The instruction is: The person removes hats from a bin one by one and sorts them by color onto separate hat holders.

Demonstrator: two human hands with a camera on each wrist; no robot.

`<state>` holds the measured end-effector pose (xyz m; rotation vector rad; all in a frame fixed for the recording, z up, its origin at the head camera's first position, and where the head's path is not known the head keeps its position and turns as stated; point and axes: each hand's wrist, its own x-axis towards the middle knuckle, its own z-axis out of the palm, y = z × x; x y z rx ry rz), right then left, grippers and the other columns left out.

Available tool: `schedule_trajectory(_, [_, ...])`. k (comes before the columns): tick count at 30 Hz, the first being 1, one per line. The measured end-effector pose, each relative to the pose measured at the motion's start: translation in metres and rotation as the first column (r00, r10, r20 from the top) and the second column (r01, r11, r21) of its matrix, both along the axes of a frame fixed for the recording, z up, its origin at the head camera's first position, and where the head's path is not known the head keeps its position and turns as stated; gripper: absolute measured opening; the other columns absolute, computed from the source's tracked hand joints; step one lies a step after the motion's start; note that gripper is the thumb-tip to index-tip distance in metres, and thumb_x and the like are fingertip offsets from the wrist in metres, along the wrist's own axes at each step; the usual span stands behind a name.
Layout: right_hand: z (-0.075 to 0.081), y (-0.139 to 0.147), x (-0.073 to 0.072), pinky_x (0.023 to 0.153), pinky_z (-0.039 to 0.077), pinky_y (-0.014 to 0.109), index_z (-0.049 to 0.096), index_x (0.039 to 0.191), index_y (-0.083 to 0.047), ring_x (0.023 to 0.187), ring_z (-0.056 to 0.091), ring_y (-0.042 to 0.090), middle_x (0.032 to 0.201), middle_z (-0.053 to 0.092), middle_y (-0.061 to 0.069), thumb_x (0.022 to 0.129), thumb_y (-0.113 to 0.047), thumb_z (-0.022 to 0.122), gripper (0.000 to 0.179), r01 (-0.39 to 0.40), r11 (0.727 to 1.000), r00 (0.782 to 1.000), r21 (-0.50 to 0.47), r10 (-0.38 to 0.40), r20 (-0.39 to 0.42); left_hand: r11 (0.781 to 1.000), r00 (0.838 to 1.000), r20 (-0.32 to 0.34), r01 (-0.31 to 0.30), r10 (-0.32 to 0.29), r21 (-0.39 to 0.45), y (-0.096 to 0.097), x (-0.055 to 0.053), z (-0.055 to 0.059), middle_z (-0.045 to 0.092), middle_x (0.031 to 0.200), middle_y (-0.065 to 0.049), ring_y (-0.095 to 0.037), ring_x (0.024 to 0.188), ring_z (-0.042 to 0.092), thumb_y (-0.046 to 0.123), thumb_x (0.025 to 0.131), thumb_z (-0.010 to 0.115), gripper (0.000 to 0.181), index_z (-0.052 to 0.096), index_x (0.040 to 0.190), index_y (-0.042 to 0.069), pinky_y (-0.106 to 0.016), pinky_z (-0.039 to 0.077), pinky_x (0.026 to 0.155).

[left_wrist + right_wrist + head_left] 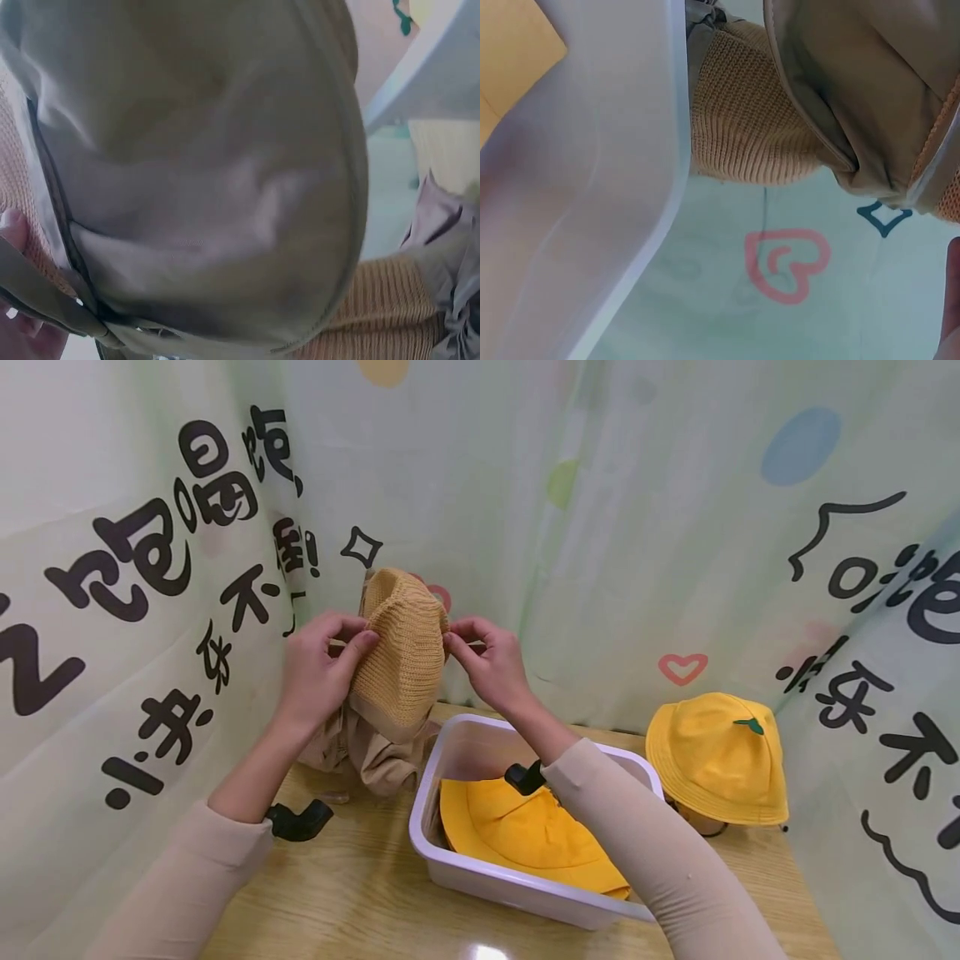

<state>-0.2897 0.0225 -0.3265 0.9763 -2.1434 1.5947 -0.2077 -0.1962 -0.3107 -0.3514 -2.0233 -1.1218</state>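
A tan knitted hat is held up at the left of the basin, above the table. My left hand pinches its left edge between thumb and fingers. On the opposite edge, my right hand pinches it likewise. Brown cloth lies in folds below the hat; a curved, seamed khaki piece fills much of the left wrist view. Ribbed tan knit shows beside khaki cloth in the right wrist view. Whether these cloth parts belong to the held hat, I cannot tell.
A white plastic basin stands on the wooden table, with yellow cloth hats inside. Right of it sits a yellow bucket hat with a green sprout. Pale printed curtains enclose the back and sides.
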Motion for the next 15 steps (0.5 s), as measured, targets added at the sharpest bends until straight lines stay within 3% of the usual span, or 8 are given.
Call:
schedule_trajectory(10, [0.002,0.001,-0.002,0.077,0.060,0.036,0.073,0.100,0.000,0.087,0.070,0.020,0.095,0.074,0.012,0.096,-0.013,0.067,0.015,0.024,0.998,0.996,0.059,-0.019,-0.083,0.989,0.994,-0.060,-0.096,0.089,-0.110,-0.020,0.000,0.003,0.068,0.090,-0.015,-0.021,0.079,0.067,0.014,0.091,0.072,0.018,0.073,0.094,-0.004,-0.002,0.045,0.063])
schedule_trajectory(15, [0.000,0.001,-0.003,0.076,0.060,0.035,0.073,0.100,-0.001,0.085,0.071,0.020,0.095,0.074,0.011,0.096,-0.013,0.067,0.014,0.055,0.992,0.984,0.117,-0.034,-0.177,0.976,0.987,-0.072,-0.152,0.142,-0.159,-0.027,0.001,0.003,0.069,0.089,-0.013,-0.021,0.079,0.065,0.016,0.092,0.072,0.018,0.074,0.095,-0.002,-0.004,0.042,0.064])
